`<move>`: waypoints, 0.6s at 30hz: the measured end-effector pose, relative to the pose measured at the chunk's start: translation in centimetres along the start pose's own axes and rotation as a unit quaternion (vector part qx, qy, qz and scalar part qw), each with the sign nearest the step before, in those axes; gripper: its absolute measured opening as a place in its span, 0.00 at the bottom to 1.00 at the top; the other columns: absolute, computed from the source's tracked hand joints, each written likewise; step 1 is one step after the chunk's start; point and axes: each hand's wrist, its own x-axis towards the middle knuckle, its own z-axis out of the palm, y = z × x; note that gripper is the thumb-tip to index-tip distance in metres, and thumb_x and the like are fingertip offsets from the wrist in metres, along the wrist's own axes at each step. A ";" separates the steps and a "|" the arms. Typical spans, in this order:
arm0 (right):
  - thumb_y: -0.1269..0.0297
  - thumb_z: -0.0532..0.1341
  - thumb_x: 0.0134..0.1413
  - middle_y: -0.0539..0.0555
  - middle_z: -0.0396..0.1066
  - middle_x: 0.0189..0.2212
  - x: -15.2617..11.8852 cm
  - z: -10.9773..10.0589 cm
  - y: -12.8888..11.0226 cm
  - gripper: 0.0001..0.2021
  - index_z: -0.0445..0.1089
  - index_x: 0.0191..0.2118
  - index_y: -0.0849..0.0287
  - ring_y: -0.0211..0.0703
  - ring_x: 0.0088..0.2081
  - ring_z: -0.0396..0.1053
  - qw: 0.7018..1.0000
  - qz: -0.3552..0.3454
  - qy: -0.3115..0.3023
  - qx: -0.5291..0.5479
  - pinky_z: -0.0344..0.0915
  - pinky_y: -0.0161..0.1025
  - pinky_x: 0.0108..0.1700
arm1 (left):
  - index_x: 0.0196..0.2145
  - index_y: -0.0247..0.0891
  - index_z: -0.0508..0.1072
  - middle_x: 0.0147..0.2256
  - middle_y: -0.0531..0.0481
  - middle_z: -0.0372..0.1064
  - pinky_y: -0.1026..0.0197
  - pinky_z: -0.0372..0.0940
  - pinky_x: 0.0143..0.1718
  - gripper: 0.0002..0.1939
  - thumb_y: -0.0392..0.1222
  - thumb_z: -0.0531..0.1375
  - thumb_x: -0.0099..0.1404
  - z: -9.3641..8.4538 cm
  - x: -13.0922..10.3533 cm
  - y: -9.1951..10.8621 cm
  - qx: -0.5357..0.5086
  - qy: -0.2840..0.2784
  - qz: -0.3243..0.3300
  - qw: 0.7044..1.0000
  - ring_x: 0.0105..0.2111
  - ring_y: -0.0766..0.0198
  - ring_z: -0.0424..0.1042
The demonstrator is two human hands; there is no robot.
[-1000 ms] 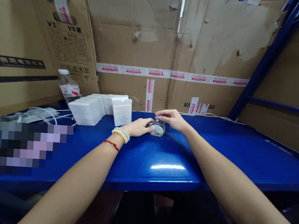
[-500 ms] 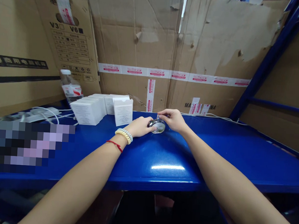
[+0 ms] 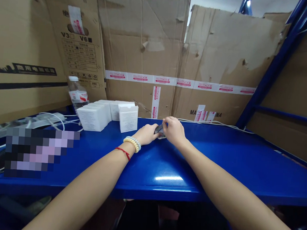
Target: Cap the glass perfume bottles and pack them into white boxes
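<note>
A small, rounded glass bottle (image 3: 160, 129), dark above and clear toward its base, is at the far side of the blue tabletop. My left hand (image 3: 147, 133) holds it from the left, thumb in front and fingers behind. From the right, my right hand (image 3: 174, 130) reaches over the bottle's top, its fingers curled and pressed together. That hand covers the bottle's neck and right part, so whatever lies between its fingertips is hidden. Left of both hands stands a white carton (image 3: 128, 118) with its top flap raised.
Several white cartons (image 3: 92, 118) stand in a row at the left, before a plastic water bottle (image 3: 78, 93). A power strip (image 3: 42, 118) with cables lies at far left. Cardboard sheets (image 3: 144, 48) wall the back; a blue metal post (image 3: 273, 70) rises at right.
The view has tilted up slightly. My right hand has turned and come lower over the bottle, hiding the neck and more of the glass. My left hand keeps its hold.
</note>
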 end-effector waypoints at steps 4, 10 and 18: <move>0.65 0.50 0.61 0.56 0.71 0.46 -0.5 0.1 -0.4 0.13 0.71 0.33 0.58 0.46 0.46 0.65 1.000 0.004 0.024 -0.016 0.62 0.37 0.37 | 0.40 0.37 0.68 0.37 0.40 0.73 0.57 0.63 0.34 0.17 0.53 0.53 0.64 0.2 0.2 -0.4 -0.011 0.004 0.013 1.000 0.36 0.52 0.74; 0.67 0.49 0.60 0.56 0.73 0.39 -0.8 0.4 -0.6 0.11 0.68 0.34 0.57 0.46 0.43 0.66 0.999 0.001 -0.004 -0.040 0.60 0.37 0.31 | 0.39 0.36 0.67 0.36 0.40 0.73 0.57 0.63 0.34 0.15 0.51 0.52 0.64 0.3 0.2 -0.5 -0.014 0.004 0.030 0.999 0.36 0.51 0.74; 0.64 0.54 0.56 0.57 0.73 0.41 -0.6 0.3 -0.3 0.08 0.70 0.35 0.58 0.46 0.45 0.66 0.997 -0.021 0.047 0.054 0.64 0.39 0.43 | 0.42 0.36 0.67 0.39 0.39 0.73 0.57 0.63 0.35 0.19 0.54 0.52 0.64 0.0 0.0 -0.5 -0.013 -0.001 0.011 1.000 0.38 0.50 0.74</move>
